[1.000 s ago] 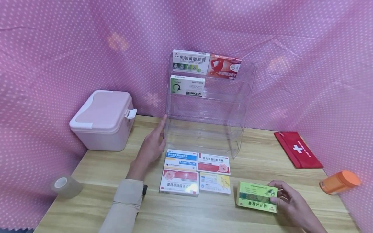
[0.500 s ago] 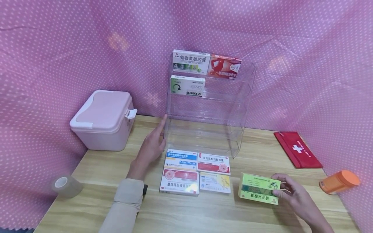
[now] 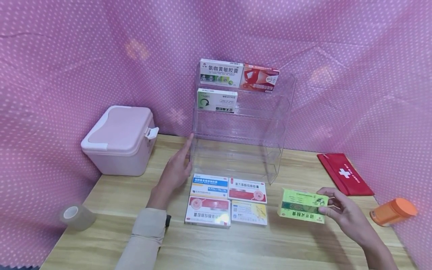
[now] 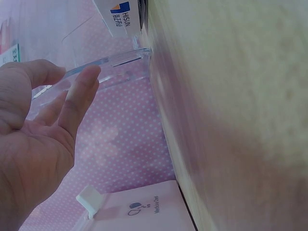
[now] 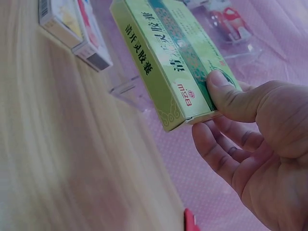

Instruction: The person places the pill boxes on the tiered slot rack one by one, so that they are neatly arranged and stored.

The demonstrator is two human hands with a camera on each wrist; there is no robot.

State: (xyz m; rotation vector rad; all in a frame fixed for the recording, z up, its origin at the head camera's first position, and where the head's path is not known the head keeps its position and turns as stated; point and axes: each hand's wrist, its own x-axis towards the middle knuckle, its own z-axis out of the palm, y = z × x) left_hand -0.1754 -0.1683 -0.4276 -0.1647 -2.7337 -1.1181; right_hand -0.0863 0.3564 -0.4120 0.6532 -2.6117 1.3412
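My right hand (image 3: pixel 344 212) pinches a green-and-yellow medicine box (image 3: pixel 302 206) by its right end, thumb on the printed face. In the right wrist view the box (image 5: pixel 168 57) is held above the wooden table, with fingers behind it. My left hand (image 3: pixel 175 168) rests against the left side of a clear tiered display rack (image 3: pixel 236 125), fingers mostly straight. Seen from the left wrist, thumb and fingers lie right at the rack's edge (image 4: pixel 113 58). A white-green box (image 3: pixel 221 73) and a red box (image 3: pixel 259 77) stand on the top tier; another white box (image 3: pixel 217 100) stands below.
Several medicine boxes lie before the rack, among them a blue-white box (image 3: pixel 210 185) and a red-white box (image 3: pixel 207 211). A pink lidded case (image 3: pixel 118 138) and a tape roll (image 3: pixel 78 217) are at left. A red first aid pouch (image 3: pixel 345 174) and an orange bottle (image 3: pixel 393 212) are at right.
My right hand has raised the green medicine box and moved it away from me, tilting its face more upright. The left hand has stayed at the rack's side.
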